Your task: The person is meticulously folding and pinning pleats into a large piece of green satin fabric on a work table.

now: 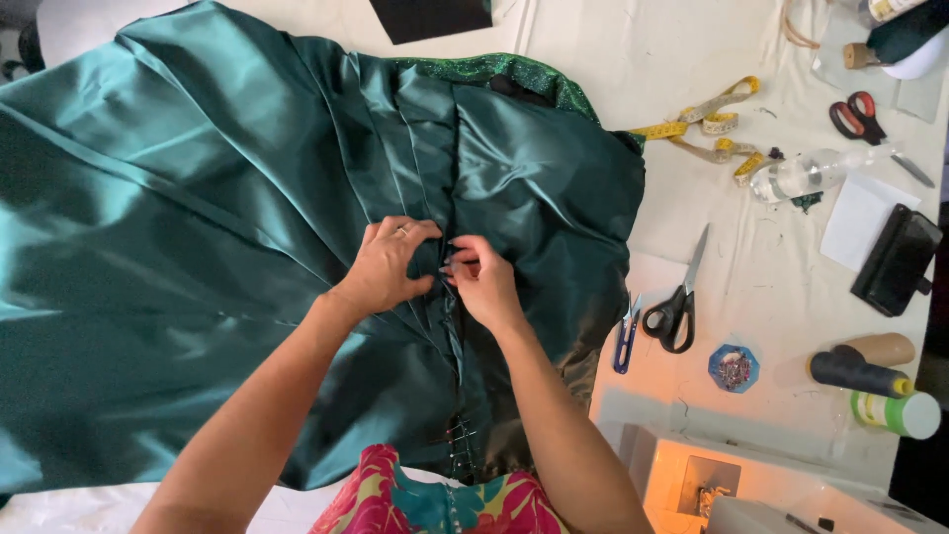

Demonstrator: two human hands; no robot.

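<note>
A large dark green satin garment (198, 218) lies spread over a white table, with a glittery green edge (494, 69) at its far end. My left hand (390, 265) and my right hand (484, 282) meet at the garment's centre seam (450, 326), each pinching the fabric on its side of the seam. A ring shows on my left hand. Several pins run along the seam closer to me. Something small may sit between my right fingertips, too small to tell.
Right of the garment lie black-handled scissors (677, 307), small blue snips (625, 336), a blue pin holder (733, 368), thread spools (870, 376), a yellow tape measure (707, 124), red-handled scissors (862, 117), a clear bottle (806, 173) and a black case (898, 259). A sewing machine (741, 485) stands at the lower right.
</note>
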